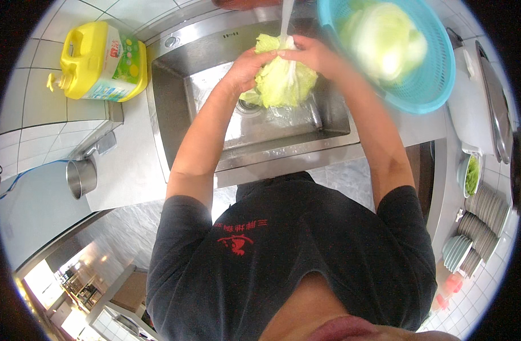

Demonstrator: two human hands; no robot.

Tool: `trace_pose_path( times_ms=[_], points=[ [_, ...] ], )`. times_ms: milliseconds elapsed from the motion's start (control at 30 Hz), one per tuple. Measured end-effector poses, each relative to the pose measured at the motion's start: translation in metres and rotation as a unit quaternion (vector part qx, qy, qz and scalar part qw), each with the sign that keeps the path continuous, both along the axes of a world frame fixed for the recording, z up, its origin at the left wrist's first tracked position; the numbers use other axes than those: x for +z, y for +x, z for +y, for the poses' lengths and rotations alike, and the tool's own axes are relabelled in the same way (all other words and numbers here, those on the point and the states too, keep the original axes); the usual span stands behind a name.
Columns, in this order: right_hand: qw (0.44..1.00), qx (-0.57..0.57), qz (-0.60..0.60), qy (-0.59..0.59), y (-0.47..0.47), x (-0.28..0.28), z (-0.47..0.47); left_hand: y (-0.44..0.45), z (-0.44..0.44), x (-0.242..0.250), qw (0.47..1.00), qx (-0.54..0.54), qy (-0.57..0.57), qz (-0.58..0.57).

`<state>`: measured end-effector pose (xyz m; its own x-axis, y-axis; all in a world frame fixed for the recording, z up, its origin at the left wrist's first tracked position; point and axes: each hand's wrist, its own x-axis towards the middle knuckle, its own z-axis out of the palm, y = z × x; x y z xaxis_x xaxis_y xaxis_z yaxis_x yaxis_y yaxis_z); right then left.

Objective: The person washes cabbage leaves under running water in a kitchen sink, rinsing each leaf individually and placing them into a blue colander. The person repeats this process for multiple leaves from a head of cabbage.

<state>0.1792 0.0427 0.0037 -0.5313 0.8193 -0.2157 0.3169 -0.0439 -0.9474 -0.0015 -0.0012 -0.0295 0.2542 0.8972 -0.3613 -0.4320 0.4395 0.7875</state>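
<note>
Both my hands grip a bunch of pale green lettuce leaves (288,87) over a stainless steel sink (260,149). My left hand (248,70) holds the left edge, its thumb laid across the top. From the other side my right hand (310,52) pinches the upper part, the two thumbs nearly meeting. A stream of water (287,19) falls onto the leaves between my hands and runs off into the basin. Below the lettuce the drain (248,106) is partly hidden. The fingers behind the leaves cannot be seen.
A turquoise plastic basket (442,81) with a blurred lettuce head (384,42) stands at the sink's right. On the left are a yellow pump jug (90,59) and a metal cup (81,178). Stacked plates (484,209) and a bowl of greens (471,175) line the far right.
</note>
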Motion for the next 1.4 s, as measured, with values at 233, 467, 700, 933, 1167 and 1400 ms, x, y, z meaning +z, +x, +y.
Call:
trace_pose_path(
  times_ms=[233, 467, 700, 933, 1167, 1400],
  points=[
    [0.994, -0.03, -0.055, 0.092, 0.012, -0.002, -0.005, 0.008, -0.006, -0.005, 0.999, -0.014, 0.011, -0.033],
    [0.967, -0.012, -0.141, 0.213, -0.001, 0.023, -0.021, 0.02, -0.013, 0.01, 0.967, -0.042, 0.126, 0.217],
    [0.94, -0.166, -0.071, 0.288, 0.043, 0.098, -0.012, 0.02, -0.013, 0.03, 0.975, -0.049, 0.16, 0.149],
    [0.873, -0.375, 0.265, 0.162, 0.121, 0.175, 0.064, -0.008, -0.014, -0.018, 0.978, -0.002, 0.085, 0.193],
    [0.696, -0.44, -0.484, 0.298, 0.253, 0.113, 0.108, -0.033, -0.015, -0.078, 0.856, 0.013, 0.222, 0.467],
    [0.972, -0.134, -0.005, 0.192, 0.131, 0.134, -0.021, 0.002, -0.023, -0.1, 0.671, -0.068, 0.322, 0.664]
  ],
)
